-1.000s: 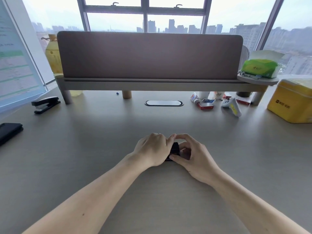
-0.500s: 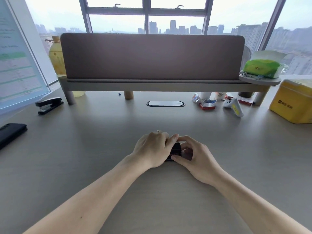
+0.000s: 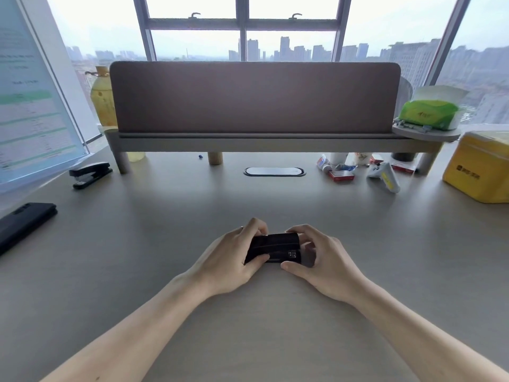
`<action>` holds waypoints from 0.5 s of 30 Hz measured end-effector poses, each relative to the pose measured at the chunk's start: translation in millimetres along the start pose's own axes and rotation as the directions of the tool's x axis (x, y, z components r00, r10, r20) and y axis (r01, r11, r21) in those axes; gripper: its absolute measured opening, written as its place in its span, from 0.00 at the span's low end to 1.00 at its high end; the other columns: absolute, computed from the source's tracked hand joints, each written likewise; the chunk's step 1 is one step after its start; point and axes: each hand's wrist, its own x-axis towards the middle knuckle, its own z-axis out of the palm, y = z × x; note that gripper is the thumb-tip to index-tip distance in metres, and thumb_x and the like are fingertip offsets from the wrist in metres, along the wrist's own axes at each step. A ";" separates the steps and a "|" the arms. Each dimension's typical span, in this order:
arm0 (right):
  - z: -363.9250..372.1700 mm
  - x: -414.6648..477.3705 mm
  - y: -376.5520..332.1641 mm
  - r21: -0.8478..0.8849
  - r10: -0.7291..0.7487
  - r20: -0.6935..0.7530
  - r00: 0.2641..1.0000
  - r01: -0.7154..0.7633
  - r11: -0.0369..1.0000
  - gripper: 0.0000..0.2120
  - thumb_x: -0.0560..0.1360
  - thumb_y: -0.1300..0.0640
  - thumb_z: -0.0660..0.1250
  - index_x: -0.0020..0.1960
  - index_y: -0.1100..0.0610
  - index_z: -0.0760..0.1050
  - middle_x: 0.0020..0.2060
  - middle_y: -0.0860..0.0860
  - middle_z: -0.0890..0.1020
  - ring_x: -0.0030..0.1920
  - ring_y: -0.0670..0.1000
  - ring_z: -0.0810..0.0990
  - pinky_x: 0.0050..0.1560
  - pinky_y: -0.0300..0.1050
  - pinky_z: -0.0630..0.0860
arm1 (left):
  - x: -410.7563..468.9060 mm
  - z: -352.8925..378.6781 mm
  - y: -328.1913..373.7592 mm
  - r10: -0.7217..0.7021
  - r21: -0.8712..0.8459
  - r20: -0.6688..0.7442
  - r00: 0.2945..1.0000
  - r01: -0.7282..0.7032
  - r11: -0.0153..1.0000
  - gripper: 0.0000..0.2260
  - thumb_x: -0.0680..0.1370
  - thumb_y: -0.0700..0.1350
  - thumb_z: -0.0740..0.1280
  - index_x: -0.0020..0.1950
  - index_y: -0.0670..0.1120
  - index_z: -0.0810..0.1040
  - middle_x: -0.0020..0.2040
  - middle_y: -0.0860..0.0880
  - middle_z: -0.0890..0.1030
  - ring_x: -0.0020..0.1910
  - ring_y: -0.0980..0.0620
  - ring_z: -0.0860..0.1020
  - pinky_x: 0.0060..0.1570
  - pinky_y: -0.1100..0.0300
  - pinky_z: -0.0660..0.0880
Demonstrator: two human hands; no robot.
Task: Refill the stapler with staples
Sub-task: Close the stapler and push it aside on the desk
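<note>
A pale bench (image 3: 137, 244) ran to a brown divider panel (image 3: 254, 96) along its far edge; behind it, windows (image 3: 242, 37) showed hazy daylight and city towers.

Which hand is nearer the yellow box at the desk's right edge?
Right. The right hand grips the small black stapler's right end, on the yellow box's side; the left hand holds its left end, farther away.

Matt black stapler (image 3: 272, 248) on smooth wood-look desk (image 3: 165, 230).
</note>
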 end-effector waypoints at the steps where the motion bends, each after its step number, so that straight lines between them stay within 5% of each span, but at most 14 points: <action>1: 0.4 0.0 0.3 -0.005 0.001 0.001 1.000 -0.001 1.000 0.25 0.68 0.47 0.80 0.62 0.42 0.77 0.49 0.41 0.86 0.47 0.45 0.84 0.51 0.41 0.79 | -0.6 0.7 -0.5 0.003 -0.002 -0.005 1.000 -0.003 1.000 0.14 0.79 0.50 0.71 0.58 0.53 0.66 0.46 0.57 0.79 0.38 0.54 0.77 0.42 0.54 0.76; 6: 1.8 0.1 2.7 -0.055 0.047 -0.001 0.999 -0.047 0.997 0.28 0.68 0.41 0.77 0.66 0.40 0.74 0.54 0.40 0.85 0.53 0.43 0.82 0.56 0.43 0.77 | -1.9 -2.1 -6.6 0.012 0.020 -0.006 1.000 -0.012 1.000 0.14 0.79 0.50 0.71 0.53 0.52 0.65 0.39 0.56 0.76 0.33 0.59 0.72 0.34 0.66 0.66; 9: 2.6 1.4 2.2 -0.177 0.092 -0.010 0.996 -0.093 0.980 0.32 0.71 0.35 0.72 0.72 0.42 0.70 0.63 0.39 0.79 0.65 0.43 0.76 0.67 0.42 0.72 | 0.1 -7.3 -17.2 -0.025 0.011 -0.061 0.998 0.026 1.000 0.15 0.79 0.50 0.72 0.50 0.53 0.65 0.42 0.55 0.79 0.33 0.62 0.73 0.34 0.65 0.67; 13: 7.4 9.8 3.4 -0.318 0.082 0.051 0.995 -0.061 0.946 0.33 0.75 0.31 0.63 0.75 0.47 0.69 0.73 0.42 0.73 0.75 0.47 0.68 0.75 0.44 0.65 | 21.7 -14.9 -45.0 -0.144 0.036 -0.173 0.974 0.152 0.988 0.15 0.78 0.49 0.73 0.48 0.50 0.66 0.39 0.53 0.78 0.35 0.51 0.75 0.36 0.52 0.72; 15: 8.2 16.7 4.2 -0.345 0.062 0.103 0.993 -0.023 0.938 0.34 0.75 0.30 0.59 0.75 0.46 0.70 0.73 0.41 0.72 0.76 0.46 0.66 0.76 0.45 0.64 | 38.4 -16.1 -60.1 -0.185 0.053 -0.210 0.960 0.200 0.978 0.14 0.78 0.47 0.73 0.47 0.48 0.66 0.37 0.54 0.76 0.36 0.44 0.75 0.35 0.54 0.70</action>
